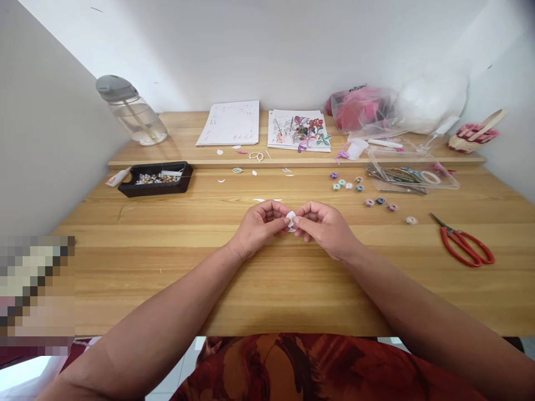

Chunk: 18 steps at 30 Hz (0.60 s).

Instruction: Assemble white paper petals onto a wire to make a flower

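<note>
A small white paper piece (291, 215) is pinched between my two hands above the middle of the desk. My left hand (267, 221) grips its left side with thumb and forefinger, the other fingers curled. From the right, my right hand (321, 224) pinches the same piece, its thumb across the front. The fingers hide part of its outline. Thin white paper slivers (267, 200) lie on the wood just beyond my left hand. Farther back are a green-edged petal shape (237, 170) and a white petal outline (256, 157).
Red-handled scissors (466, 245) lie at right, near several thread bobbins (380, 200). A clear tray (451, 181) holds thin tools. At left stand a black bead box (154, 189) and a water bottle (137, 117). Paper sheets (229, 122) and colored flowers (309, 133) rest on the raised shelf (179, 128).
</note>
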Each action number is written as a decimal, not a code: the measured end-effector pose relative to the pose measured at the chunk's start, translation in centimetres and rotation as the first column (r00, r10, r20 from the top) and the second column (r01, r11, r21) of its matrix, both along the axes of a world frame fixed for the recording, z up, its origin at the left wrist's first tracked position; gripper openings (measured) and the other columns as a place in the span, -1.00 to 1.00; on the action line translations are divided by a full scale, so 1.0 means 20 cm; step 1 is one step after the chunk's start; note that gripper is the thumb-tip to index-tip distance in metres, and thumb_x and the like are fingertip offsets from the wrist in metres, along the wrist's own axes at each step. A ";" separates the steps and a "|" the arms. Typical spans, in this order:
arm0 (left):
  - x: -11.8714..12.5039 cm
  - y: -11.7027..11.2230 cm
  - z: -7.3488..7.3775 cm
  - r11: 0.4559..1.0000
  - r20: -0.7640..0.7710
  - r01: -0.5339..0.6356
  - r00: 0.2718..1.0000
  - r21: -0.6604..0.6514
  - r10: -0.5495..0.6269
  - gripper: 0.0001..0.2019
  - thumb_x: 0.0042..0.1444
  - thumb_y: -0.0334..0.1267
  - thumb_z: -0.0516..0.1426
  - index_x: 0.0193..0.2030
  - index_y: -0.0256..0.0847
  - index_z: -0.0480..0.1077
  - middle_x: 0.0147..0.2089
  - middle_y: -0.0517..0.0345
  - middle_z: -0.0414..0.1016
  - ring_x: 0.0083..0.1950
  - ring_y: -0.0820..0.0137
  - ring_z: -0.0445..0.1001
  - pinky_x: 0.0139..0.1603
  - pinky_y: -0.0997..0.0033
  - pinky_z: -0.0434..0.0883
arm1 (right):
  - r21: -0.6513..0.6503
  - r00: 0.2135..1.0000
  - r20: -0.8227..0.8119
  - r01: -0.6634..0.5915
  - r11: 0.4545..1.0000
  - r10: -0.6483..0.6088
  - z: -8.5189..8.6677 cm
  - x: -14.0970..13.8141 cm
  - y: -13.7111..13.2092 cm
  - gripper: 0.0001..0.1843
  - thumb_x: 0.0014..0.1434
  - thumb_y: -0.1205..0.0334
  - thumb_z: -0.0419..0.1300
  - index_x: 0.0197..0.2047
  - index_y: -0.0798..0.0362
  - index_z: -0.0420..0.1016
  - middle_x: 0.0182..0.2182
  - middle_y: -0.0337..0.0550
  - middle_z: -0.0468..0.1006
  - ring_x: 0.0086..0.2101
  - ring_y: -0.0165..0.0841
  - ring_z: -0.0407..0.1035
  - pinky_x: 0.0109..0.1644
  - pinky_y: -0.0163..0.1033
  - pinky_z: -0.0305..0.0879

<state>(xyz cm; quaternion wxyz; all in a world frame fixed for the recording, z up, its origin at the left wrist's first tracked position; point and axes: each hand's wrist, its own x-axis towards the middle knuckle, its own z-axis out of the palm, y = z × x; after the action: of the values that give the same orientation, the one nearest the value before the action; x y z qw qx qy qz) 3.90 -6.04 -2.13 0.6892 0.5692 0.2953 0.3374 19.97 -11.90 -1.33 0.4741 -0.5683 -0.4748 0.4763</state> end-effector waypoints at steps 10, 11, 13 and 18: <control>0.01 -0.01 0.00 1.000 -0.045 0.003 0.999 0.011 -0.002 -0.76 -0.04 -0.23 0.30 -0.30 -0.32 0.40 -0.38 0.13 0.49 -0.39 0.47 0.47 -0.33 0.46 0.43 | 0.023 0.985 0.166 0.047 0.999 -0.050 -0.01 -0.01 0.00 -0.86 0.08 0.20 0.24 -0.39 0.05 0.35 -0.55 -0.23 0.51 -0.54 -0.43 0.39 -0.53 -0.37 0.26; 0.01 -0.01 -0.01 1.000 -0.046 0.002 0.999 0.013 -0.001 -0.76 -0.03 -0.23 0.30 -0.30 -0.32 0.40 -0.38 0.13 0.49 -0.39 0.47 0.47 -0.34 0.46 0.43 | 0.021 0.982 0.179 0.048 0.999 -0.051 -0.01 -0.01 0.00 -0.86 0.08 0.20 0.23 -0.39 0.04 0.35 -0.56 -0.23 0.51 -0.55 -0.43 0.39 -0.53 -0.37 0.26; 0.01 -0.01 -0.01 1.000 -0.052 -0.001 0.999 0.016 0.002 -0.76 -0.03 -0.22 0.30 -0.30 -0.32 0.40 -0.38 0.13 0.49 -0.39 0.48 0.47 -0.35 0.47 0.43 | 0.019 0.979 0.195 0.051 0.999 -0.053 -0.01 -0.01 0.00 -0.86 0.08 0.19 0.23 -0.39 0.04 0.35 -0.56 -0.23 0.51 -0.55 -0.42 0.40 -0.52 -0.36 0.27; 0.01 -0.01 -0.01 1.000 -0.066 0.009 0.998 0.027 -0.007 -0.74 -0.03 -0.20 0.30 -0.28 -0.32 0.41 -0.36 0.12 0.49 -0.38 0.48 0.46 -0.33 0.46 0.43 | 0.015 0.980 0.196 0.042 0.999 -0.044 -0.02 0.00 0.00 -0.90 0.06 0.24 0.20 -0.39 0.03 0.33 -0.56 -0.26 0.50 -0.55 -0.42 0.40 -0.52 -0.35 0.27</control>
<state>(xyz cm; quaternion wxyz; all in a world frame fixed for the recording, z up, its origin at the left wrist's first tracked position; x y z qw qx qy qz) 4.16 -6.31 -2.25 0.6725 0.5906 0.3111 0.3196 19.92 -11.95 -1.76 0.4382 -0.6201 -0.5092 0.4051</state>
